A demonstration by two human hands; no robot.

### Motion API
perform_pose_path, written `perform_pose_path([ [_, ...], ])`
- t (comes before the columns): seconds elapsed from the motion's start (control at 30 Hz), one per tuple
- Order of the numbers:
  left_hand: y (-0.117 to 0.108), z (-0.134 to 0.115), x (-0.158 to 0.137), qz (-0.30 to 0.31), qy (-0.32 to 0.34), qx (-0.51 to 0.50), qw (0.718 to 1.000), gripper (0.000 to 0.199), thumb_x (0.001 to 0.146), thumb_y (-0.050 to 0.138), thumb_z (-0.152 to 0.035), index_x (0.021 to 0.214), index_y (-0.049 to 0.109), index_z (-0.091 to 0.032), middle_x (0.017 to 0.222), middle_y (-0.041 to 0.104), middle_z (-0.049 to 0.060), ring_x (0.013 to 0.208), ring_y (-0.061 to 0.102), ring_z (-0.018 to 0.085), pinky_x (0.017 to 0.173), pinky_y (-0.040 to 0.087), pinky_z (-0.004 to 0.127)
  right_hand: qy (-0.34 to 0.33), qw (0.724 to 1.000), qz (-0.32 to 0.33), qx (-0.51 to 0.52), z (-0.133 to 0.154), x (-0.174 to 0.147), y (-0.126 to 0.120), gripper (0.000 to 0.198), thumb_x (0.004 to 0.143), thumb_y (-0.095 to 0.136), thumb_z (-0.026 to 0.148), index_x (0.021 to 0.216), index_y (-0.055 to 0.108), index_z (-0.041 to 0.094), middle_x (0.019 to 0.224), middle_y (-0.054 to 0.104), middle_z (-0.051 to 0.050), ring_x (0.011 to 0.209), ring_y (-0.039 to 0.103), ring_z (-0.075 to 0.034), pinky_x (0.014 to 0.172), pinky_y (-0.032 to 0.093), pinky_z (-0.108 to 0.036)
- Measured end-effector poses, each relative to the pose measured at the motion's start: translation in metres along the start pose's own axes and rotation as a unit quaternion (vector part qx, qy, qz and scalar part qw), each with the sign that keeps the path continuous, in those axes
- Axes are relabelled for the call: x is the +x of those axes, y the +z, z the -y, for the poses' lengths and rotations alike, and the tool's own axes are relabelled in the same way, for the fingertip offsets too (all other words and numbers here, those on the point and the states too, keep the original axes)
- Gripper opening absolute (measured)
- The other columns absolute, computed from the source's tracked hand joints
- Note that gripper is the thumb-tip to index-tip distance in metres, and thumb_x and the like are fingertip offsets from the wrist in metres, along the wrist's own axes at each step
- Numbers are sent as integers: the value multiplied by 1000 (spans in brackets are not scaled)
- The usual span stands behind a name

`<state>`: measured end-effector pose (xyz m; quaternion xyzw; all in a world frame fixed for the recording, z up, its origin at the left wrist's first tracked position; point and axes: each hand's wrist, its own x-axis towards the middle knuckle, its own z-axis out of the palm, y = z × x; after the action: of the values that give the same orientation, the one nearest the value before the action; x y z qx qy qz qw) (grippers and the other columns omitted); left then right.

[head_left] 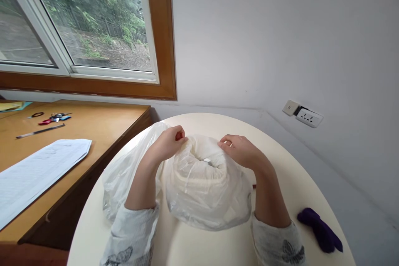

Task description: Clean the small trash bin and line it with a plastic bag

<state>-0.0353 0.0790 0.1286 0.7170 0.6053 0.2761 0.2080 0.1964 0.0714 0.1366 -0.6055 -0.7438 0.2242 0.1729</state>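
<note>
In front of me a thin, whitish plastic bag [207, 205] sits on the round table, folded outward over a round rim, with an opening in its middle. What is under the plastic is hidden. My left hand [170, 143] is closed at the rim's far left side, fingers curled on the bag's edge. At the far right of the same rim, my right hand [241, 148] pinches the plastic between thumb and fingers. Another stretch of translucent plastic [124, 183] lies left of and behind my left forearm; whether it joins the bag I cannot tell.
A purple cloth item [320, 229] lies on the round cream table [199, 249] at right. The wooden desk [102, 118] at left bears papers [40, 170], a pen [40, 131] and keys [57, 117]. Behind are a window and a wall with a socket [309, 117].
</note>
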Motion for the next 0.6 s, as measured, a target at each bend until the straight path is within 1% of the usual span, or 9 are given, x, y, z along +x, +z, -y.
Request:
perform_pose_path([
  [0.1, 2, 1, 1, -10, 12, -29, 999, 17, 77, 46, -34, 68, 41, -20, 61, 46, -3, 54, 42, 12, 47, 31, 23, -12, 1000, 8, -5, -2, 2, 2, 32, 81, 40, 45, 71, 57, 21, 78, 60, -3, 66, 50, -15, 53, 33, -26],
  [0.23, 1, 8, 3, -8, 13, -32, 999, 16, 77, 45, -34, 69, 42, -20, 62, 48, -2, 55, 44, 13, 49, 33, 24, -14, 1000, 1, 5, -6, 2, 2, 33, 79, 41, 44, 57, 43, 20, 62, 47, 1, 53, 36, -11, 47, 26, -24],
  [0.3, -2, 14, 3, -14, 5, -13, 1000, 16, 76, 45, -35, 69, 43, -20, 63, 49, -1, 56, 46, 14, 50, 34, 25, -21, 1000, 1, 15, -8, 3, 2, 34, 79, 42, 42, 55, 34, 20, 57, 38, 3, 50, 29, -9, 45, 22, -24],
  [0.37, -6, 19, 3, -20, -4, 9, 1000, 16, 76, 45, -35, 69, 43, -20, 65, 51, 0, 58, 47, 14, 52, 35, 26, -32, 999, 3, 25, -10, 4, 3, 34, 78, 43, 40, 54, 28, 20, 56, 31, 4, 50, 24, -9, 45, 20, -25],
  [0.47, -13, 23, 0, -15, -21, 43, 999, 16, 75, 46, -35, 68, 44, -21, 66, 53, 1, 58, 46, 14, 51, 35, 26, -47, 998, 0, 31, -11, 5, 4, 34, 79, 41, 37, 56, 24, 20, 57, 29, 4, 51, 23, -10, 45, 19, -25],
  [0.53, -17, 24, -3, -2, -36, 60, 998, 16, 75, 46, -34, 66, 43, -21, 65, 53, 1, 56, 44, 14, 49, 33, 25, -47, 998, -25, 26, -10, 5, 4, 34, 79, 40, 36, 56, 22, 20, 56, 29, 4, 52, 23, -10, 47, 20, -25],
  [0.6, -19, 23, -6, 15, -46, 69, 996, 15, 74, 45, -32, 65, 42, -21, 63, 54, 1, 54, 43, 14, 47, 32, 25, -46, 997, -65, 24, -8, 7, 5, 34, 81, 40, 36, 56, 23, 20, 56, 29, 4, 52, 24, -10, 48, 21, -24],
])
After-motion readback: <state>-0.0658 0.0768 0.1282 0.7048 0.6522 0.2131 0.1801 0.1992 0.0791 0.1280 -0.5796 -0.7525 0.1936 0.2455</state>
